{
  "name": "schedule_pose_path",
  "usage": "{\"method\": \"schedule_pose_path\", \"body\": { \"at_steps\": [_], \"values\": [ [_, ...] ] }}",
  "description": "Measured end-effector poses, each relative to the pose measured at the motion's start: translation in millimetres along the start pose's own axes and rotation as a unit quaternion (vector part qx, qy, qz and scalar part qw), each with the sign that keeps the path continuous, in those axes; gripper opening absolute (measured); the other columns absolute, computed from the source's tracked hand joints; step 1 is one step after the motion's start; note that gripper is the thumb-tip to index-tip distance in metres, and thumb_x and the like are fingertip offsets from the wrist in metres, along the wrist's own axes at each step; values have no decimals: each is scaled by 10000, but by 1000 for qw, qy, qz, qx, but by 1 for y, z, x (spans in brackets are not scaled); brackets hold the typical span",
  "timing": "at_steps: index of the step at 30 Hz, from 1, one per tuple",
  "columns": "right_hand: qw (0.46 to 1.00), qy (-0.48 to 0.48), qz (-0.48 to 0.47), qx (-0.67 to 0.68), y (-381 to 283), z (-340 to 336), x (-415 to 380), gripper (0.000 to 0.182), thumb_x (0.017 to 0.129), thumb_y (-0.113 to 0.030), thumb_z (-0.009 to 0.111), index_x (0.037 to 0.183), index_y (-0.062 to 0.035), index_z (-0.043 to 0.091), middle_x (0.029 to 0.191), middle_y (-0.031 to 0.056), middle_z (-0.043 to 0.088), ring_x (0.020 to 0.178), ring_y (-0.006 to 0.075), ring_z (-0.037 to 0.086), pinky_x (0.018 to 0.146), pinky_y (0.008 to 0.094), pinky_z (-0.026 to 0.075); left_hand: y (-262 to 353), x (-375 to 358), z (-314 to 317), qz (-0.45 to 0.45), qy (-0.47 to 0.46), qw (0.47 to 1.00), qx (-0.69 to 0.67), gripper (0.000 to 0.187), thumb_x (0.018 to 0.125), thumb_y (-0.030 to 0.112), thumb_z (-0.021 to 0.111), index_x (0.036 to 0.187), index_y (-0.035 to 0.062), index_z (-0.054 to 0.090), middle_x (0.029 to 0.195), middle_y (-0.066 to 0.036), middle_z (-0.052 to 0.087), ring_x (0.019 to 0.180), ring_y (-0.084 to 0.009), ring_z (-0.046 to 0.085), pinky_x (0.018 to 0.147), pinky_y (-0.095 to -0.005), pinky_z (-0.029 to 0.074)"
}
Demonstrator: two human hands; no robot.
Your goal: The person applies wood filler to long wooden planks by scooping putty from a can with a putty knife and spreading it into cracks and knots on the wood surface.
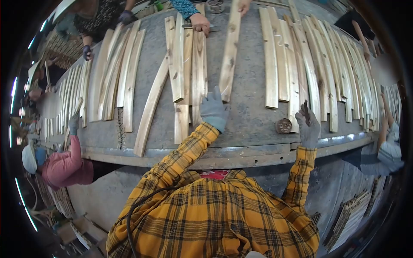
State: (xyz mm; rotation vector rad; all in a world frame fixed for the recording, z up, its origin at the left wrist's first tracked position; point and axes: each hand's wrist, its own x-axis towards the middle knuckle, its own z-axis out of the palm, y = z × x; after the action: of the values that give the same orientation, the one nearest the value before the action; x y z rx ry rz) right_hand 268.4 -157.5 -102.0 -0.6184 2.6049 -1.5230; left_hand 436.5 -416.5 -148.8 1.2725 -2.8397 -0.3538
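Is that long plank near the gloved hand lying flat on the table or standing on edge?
Flat. The long plank shows its broad face with knots, resting on the table just beyond the left hand.

We saw pale bare wood slats (229, 47), unfinished and matt, with knots and grain showing. The desk (251, 116) looked like rough grey concrete with a dull metal strip along its edge. Both the left hand (214, 109) and right hand (309, 125) wore grey knit cloth gloves, and the sleeves were soft yellow plaid flannel. A small round tin (284, 126) looked rusty.
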Motion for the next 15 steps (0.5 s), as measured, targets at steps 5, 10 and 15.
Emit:
{"method": "schedule_pose_path", "body": {
  "at_steps": [5, 10, 15],
  "values": [
    [927, -85, 27, -363, -56, 15, -38, 817, 626, -268, 823, 1334, -139, 436, 1063, 156, 614, 1012, 296, 596, 831, 378, 499, -49, 17, -21, -76, 296, 952, 34, 853, 704, 421, 701, 1385, 93, 306, 1251, -166, 409, 1131, -325, 428, 954, -447, 347],
    [910, -108, 14, -400, -18, 24, -50, 859, 676, -338, 781, 1392, -214, 323, 1102, 134, 613, 969, 326, 610, 803, 415, 495, -127, 64, -39, -275, 112, 954, -37, 805, 710, 407, 717, 1353, 100, 344, 1279, -183, 401, 1120, -345, 444, 908, -460, 408],
    [908, -86, 69, -405, -6, 36, -46, 743, 686, -280, 780, 1323, -163, 415, 1102, 110, 612, 999, 296, 602, 817, 397, 490, -221, 66, -13, -189, -58, 861, -469, 595, 753, 103, 676, 1269, 46, 384, 1046, -184, 556, 848, -313, 611, 752, -437, 527]
  ]
}}
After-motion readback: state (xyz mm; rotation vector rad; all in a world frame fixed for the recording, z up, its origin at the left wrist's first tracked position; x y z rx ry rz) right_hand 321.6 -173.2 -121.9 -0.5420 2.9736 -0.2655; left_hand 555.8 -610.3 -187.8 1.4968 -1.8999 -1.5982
